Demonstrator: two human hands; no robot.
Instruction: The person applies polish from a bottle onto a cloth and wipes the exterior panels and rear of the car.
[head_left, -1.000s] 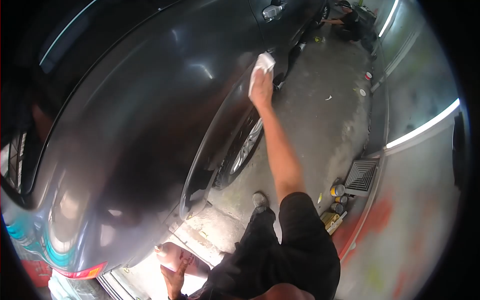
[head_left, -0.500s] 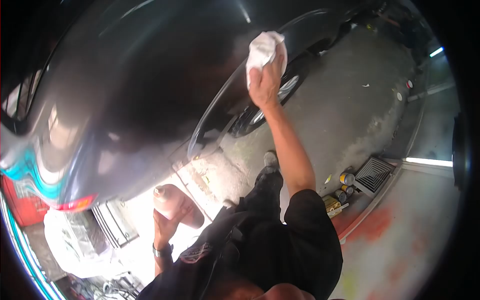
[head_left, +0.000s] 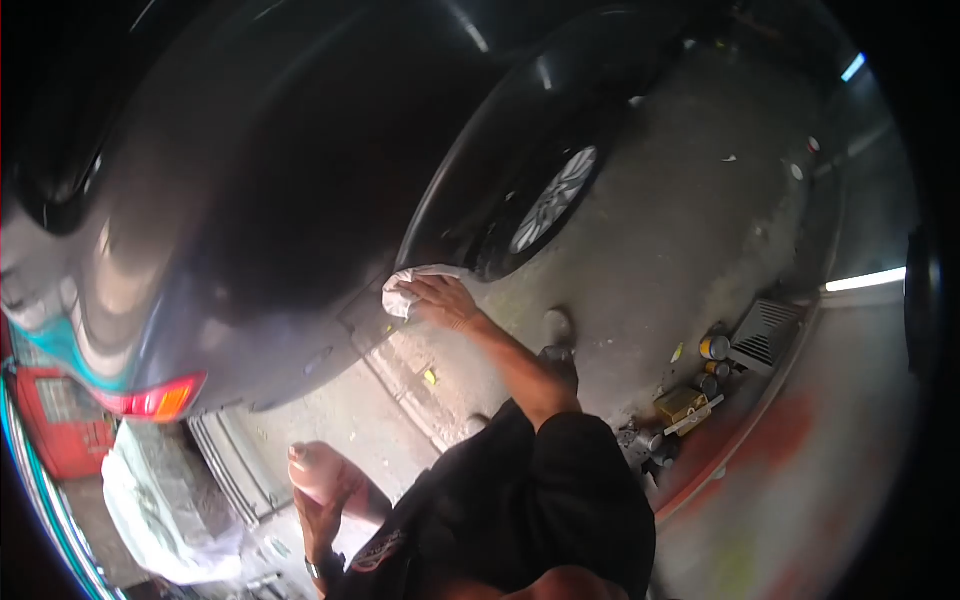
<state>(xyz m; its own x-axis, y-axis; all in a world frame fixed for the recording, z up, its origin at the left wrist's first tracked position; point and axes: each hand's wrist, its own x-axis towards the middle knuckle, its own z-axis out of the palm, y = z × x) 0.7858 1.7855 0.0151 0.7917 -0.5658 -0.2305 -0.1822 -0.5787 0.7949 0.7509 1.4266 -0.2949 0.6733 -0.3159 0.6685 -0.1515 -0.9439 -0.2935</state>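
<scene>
One white cloth (head_left: pixel 398 298) is at the lower end of the wheel arch (head_left: pixel 425 205) of a dark car (head_left: pixel 290 210), and I see the right hand (head_left: pixel 442 303) holding it there, with the fingers stretched over it. The left hand (head_left: pixel 322 518), close to the person's body, has its fingers closed around a pinkish bottle (head_left: pixel 320 470). Near the cloth is the wheel (head_left: pixel 553 202); on the floor (head_left: pixel 680 220) some cans (head_left: pixel 714 347) are beside a square grille (head_left: pixel 768 332).

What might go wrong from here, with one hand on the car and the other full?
The cloth under the right hand might snag on the wheel arch's edge. The bottle, gripped by the left hand alone, could slip and spill.
</scene>
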